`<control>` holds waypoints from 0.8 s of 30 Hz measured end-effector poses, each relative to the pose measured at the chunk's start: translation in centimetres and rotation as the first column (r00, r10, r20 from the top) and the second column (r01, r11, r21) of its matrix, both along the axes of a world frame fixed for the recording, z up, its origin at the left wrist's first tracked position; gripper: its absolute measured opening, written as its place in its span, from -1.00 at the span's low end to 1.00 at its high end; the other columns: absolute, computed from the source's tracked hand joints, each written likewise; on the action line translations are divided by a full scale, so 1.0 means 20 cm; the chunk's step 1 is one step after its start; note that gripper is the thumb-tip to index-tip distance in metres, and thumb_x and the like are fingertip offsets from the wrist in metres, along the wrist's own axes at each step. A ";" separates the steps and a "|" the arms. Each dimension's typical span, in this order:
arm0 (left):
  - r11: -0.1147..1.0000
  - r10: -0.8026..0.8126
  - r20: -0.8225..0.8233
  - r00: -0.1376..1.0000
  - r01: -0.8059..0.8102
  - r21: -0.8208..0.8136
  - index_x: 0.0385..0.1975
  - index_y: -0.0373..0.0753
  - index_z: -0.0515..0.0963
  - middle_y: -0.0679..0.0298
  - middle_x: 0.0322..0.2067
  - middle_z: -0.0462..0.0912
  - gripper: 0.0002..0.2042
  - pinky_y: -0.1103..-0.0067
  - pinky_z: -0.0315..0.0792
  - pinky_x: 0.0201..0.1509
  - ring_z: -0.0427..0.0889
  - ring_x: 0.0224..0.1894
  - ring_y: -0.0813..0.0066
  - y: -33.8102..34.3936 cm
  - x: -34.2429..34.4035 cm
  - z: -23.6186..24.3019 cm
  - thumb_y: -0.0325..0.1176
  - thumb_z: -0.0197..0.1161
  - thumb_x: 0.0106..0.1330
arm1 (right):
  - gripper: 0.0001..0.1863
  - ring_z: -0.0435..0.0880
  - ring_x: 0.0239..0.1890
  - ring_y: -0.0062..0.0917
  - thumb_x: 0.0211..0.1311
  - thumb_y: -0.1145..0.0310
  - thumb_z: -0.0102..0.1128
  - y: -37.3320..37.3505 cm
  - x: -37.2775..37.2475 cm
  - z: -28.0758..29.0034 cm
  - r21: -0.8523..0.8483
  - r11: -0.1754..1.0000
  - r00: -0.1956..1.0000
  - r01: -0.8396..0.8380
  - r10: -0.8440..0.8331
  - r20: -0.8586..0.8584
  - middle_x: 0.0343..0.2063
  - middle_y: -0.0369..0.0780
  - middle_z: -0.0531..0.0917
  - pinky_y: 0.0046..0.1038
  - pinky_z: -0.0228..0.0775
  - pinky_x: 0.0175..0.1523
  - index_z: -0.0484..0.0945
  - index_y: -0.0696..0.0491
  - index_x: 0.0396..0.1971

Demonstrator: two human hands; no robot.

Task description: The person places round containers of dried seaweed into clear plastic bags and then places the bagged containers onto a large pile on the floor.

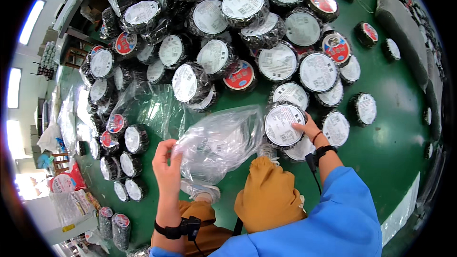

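Note:
My left hand pinches the edge of a large clear plastic bag, which spreads to the right over my shoe. Whether anything is inside the bag is hard to tell. At the bag's right side, my right hand grips a round, black, film-wrapped pack by its right edge, thumb on the white label that faces up. Below this pack another white-labelled one partly shows. A similar pack lies just right of my right hand.
A big heap of such packs rises ahead, some with red labels. Smaller groups stand at the left, and loose ones lie on the green floor at the right. More clear film lies beyond the bag.

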State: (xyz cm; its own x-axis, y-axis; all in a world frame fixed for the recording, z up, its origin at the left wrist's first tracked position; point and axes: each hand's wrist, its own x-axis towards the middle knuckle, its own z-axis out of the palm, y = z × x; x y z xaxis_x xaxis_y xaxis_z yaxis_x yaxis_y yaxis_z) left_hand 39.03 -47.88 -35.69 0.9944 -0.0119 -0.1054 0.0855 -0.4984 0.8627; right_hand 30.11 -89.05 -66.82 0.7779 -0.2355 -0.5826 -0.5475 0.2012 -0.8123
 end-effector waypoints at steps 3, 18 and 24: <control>0.966 -0.115 0.235 0.965 0.054 0.252 -0.30 -0.33 0.47 0.30 -0.23 0.45 -0.86 0.70 0.29 -0.21 0.42 -0.27 0.57 -0.03 0.01 -0.04 -0.56 0.18 0.13 | 0.18 0.43 0.08 -0.31 -0.30 0.16 0.58 0.00 0.03 0.16 0.074 0.995 0.972 -0.074 0.088 -0.218 0.12 -0.08 0.38 -0.27 0.35 0.10 -0.02 0.14 0.30; 0.911 0.123 -0.142 0.982 -0.169 -0.377 -0.31 -0.37 0.49 0.39 -0.56 0.51 -0.90 0.70 0.31 -0.51 0.44 -0.56 0.72 -0.20 -0.05 0.12 -0.50 0.05 0.30 | -0.13 0.46 0.04 -0.24 -0.17 0.29 0.50 0.73 -0.02 1.05 -0.278 0.944 0.595 0.180 0.121 0.794 0.04 -0.07 0.42 -0.27 0.34 0.14 0.20 0.11 0.17; 0.883 -0.409 0.237 0.881 0.317 0.346 -0.07 -0.29 0.47 0.16 -0.44 0.57 -0.65 0.52 0.42 -0.46 0.49 -0.61 0.43 -0.34 -0.29 0.02 -0.54 0.16 0.08 | -0.36 0.52 -0.12 -0.21 0.06 0.25 0.08 0.83 0.16 1.26 -0.980 0.075 0.244 -0.185 0.969 0.028 -0.14 -0.05 0.47 -0.31 0.47 -0.09 0.25 0.20 0.16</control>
